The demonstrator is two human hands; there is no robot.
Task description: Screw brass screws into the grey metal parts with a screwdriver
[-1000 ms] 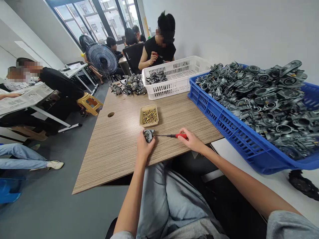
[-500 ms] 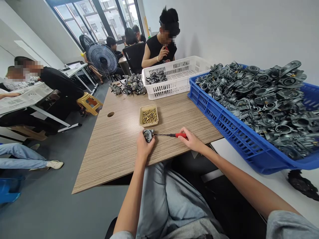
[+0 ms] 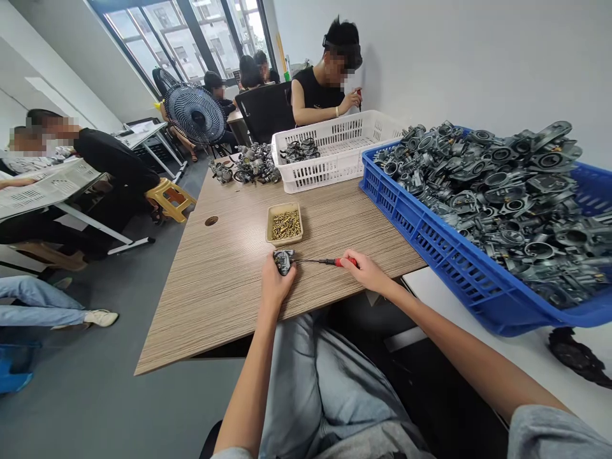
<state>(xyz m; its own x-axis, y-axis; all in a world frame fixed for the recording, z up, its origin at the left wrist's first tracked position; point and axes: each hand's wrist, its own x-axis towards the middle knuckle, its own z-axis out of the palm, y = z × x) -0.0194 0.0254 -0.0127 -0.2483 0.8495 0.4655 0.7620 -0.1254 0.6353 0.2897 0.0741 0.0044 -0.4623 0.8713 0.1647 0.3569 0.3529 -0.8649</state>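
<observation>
My left hand (image 3: 276, 284) is closed around a small grey metal carburetor body (image 3: 284, 260) near the front of the wooden table (image 3: 229, 255). In my right hand (image 3: 367, 271) is a screwdriver with a red handle (image 3: 345, 262). Its dark shaft (image 3: 313, 260) points left, and the tip meets the right side of the carburetor body. Whether the tip sits in a screw is too small to tell. Just beyond the part stands a cream tray (image 3: 268, 237) of small brass pieces (image 3: 287, 225).
A blue crate (image 3: 430, 245) heaped with grey metal castings (image 3: 507, 197) stands at the right. Behind the tray are a white basket (image 3: 325, 175) and a pile of carburetors (image 3: 255, 164). Across the table sits a co-worker (image 3: 325, 89). A fan (image 3: 196, 115) stands farther left.
My hands, the carburetor body and the screwdriver keep nearly the same positions. Across the table, the co-worker has shifted right, with the raised hand now over the white basket's far side.
</observation>
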